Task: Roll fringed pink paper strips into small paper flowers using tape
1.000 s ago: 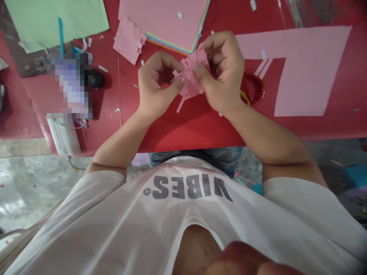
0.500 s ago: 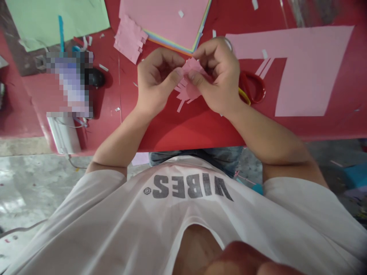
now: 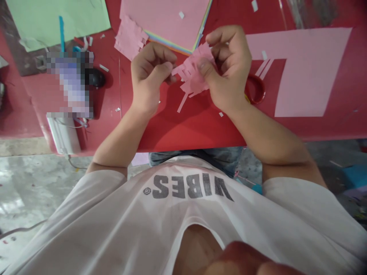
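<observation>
Between my hands is a small pink woven paper piece [image 3: 193, 67], with loose strip ends sticking out on its left and lower sides. My right hand [image 3: 231, 67] grips it at the right, the thumb lying on its face and the other fingers behind. At the left, my left hand [image 3: 150, 72] is closed in a pinch at the tip of a short strip jutting from the piece. A loose pink paper strip [image 3: 182, 103] points down below it. Another pink woven paper square [image 3: 129, 36] lies beyond my left hand.
Scissors with red handles [image 3: 256, 89] lie partly behind my right wrist. Cut pink paper [image 3: 306, 80] is at the right, stacked coloured sheets [image 3: 166, 19] at the back, green paper [image 3: 57, 19] at the far left. A white power bank-like box [image 3: 63, 133] sits at the front left edge.
My hands have moved apart, the right one up and rightward with the woven paper, the left one slightly leftward. More of the paper's woven face shows.
</observation>
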{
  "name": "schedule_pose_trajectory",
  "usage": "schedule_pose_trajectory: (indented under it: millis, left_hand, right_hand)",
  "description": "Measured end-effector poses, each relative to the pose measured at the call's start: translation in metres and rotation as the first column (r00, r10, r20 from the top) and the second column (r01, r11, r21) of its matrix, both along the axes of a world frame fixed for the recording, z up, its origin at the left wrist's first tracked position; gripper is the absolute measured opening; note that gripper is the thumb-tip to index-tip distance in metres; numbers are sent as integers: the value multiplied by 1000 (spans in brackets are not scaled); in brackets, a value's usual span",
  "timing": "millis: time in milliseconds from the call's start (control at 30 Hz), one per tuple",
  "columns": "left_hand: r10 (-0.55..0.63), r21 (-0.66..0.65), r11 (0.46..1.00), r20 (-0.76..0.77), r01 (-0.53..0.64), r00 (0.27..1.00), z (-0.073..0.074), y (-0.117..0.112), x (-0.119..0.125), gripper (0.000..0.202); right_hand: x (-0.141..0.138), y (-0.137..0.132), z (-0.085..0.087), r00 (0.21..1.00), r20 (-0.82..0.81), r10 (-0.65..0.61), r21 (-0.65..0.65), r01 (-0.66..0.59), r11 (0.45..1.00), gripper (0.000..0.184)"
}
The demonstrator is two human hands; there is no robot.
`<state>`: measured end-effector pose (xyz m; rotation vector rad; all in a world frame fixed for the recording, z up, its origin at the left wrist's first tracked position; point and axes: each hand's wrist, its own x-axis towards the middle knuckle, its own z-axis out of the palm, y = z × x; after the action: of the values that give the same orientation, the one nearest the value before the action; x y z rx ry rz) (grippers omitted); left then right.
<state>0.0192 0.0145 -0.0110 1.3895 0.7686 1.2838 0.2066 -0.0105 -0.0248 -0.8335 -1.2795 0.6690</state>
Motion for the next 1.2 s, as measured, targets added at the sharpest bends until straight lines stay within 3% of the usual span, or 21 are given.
schedule_pose_trajectory:
  millis: [267, 400, 567, 700, 900, 1100, 1200]
  left_hand:
    - [100, 201, 977, -105, -78, 989, 6, -4, 2, 16]
    - [117, 275, 960, -198, -59, 973, 11, -8, 1, 21]
    - [100, 357, 934, -221, -15, 970, 10, -9, 0, 26]
    - [119, 311, 949, -198, -53, 973, 1, -6, 3, 24]
    - [20, 132, 991, -128, -3, 992, -7, -2, 5, 24]
    - [58, 220, 975, -207, -12, 977, -7, -2, 2, 23]
    - [64, 250, 968, -255, 1, 965, -4, -4, 1, 23]
  right_hand:
    - [3, 1, 3, 998, -48, 33, 8, -32, 999, 30]
    - [4, -1, 7, 1000, -27, 5, 29, -4, 1000, 29]
    - [5, -6, 13, 998, 64, -12, -72, 17, 997, 23]
    - [1, 0, 5, 1000, -23, -7, -24, 7, 1000, 28]
    - [-2, 4, 0, 994, -111, -2, 43, 6, 999, 30]
    - [-2, -1, 6, 998, -38, 44, -23, -45, 999, 21]
    - [-2, 3, 1, 998, -68, -13, 67, 18, 998, 28]
